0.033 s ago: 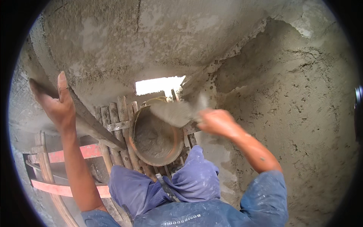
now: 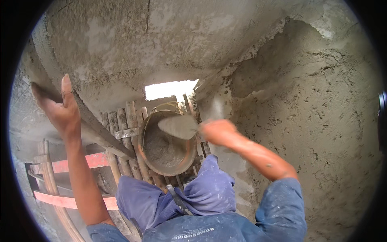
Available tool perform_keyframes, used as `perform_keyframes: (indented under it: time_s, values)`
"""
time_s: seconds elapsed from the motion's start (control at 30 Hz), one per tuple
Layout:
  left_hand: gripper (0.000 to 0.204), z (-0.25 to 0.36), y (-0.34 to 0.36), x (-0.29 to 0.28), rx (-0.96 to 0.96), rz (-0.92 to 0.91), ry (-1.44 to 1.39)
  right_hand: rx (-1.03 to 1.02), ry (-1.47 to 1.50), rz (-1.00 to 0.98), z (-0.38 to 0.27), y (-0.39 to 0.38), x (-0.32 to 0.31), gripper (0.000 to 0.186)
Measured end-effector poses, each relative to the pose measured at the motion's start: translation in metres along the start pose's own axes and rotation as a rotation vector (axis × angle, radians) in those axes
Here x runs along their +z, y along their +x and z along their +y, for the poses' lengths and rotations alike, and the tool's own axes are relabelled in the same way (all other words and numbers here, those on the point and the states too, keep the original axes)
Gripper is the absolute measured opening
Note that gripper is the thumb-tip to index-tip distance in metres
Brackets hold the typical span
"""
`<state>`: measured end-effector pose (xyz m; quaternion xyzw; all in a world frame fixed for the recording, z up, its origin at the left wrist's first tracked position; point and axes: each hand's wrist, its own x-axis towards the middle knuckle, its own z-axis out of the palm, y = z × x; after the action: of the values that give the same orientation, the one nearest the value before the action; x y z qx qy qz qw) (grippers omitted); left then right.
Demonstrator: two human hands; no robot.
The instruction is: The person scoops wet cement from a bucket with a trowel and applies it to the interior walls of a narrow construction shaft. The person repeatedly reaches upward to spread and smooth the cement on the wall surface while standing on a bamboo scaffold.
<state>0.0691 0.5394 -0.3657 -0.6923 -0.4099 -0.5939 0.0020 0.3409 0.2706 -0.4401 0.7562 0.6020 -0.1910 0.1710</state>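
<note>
My left hand (image 2: 62,111), thumb raised, grips the long cement-coated board (image 2: 100,135) that slants down toward the bucket. My right hand (image 2: 217,131) is closed on the handle of a trowel (image 2: 175,127), whose mortar-smeared blade is over the mouth of the bucket (image 2: 187,159). Wet grey mortar (image 2: 161,157) lies inside the bucket, which has a thin handle and stands on wooden slats between the board and my right hand, just beyond my knees.
A rough plastered wall (image 2: 306,133) rises at the right, and grey concrete (image 2: 121,40) spans the top, with a bright opening (image 2: 169,89) behind the bucket. Wooden slats (image 2: 131,117) form the platform. Red-painted bars (image 2: 76,199) and poles cross at the lower left.
My right hand and the trowel have moved slightly left, with the blade turning over the bucket. My left hand is almost unchanged.
</note>
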Motion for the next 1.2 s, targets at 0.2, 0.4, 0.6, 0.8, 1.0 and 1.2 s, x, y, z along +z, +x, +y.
perform_keyframes:
  time_s: [0.2, 0.4, 0.6, 0.8, 1.0, 1.2]
  values:
    - [0.083, 0.001, 0.002, -0.003, 0.033, 0.016, 0.059, -0.285, -0.075, -0.077, -0.087, 0.086, 0.115, 0.020]
    - [0.082, 0.005, -0.001, 0.000, 0.013, 0.012, 0.015, -0.094, 0.379, -0.067, -0.031, 0.013, 0.092, 0.026]
    - [0.085, 0.004, 0.001, -0.005, 0.007, 0.004, 0.029, -0.003, 0.790, 0.155, 0.004, -0.044, 0.064, 0.032]
    - [0.084, 0.001, 0.002, 0.000, 0.037, 0.012, 0.012, 0.510, 1.200, 0.333, 0.127, -0.114, -0.024, 0.023]
    - [0.079, -0.022, 0.007, -0.002, 0.128, 0.010, -0.039, 0.655, 0.608, 0.856, 0.178, -0.186, -0.152, 0.030]
    - [0.086, -0.010, 0.002, 0.000, 0.145, -0.006, -0.016, 0.414, 0.451, 0.473, 0.105, -0.127, -0.080, 0.026]
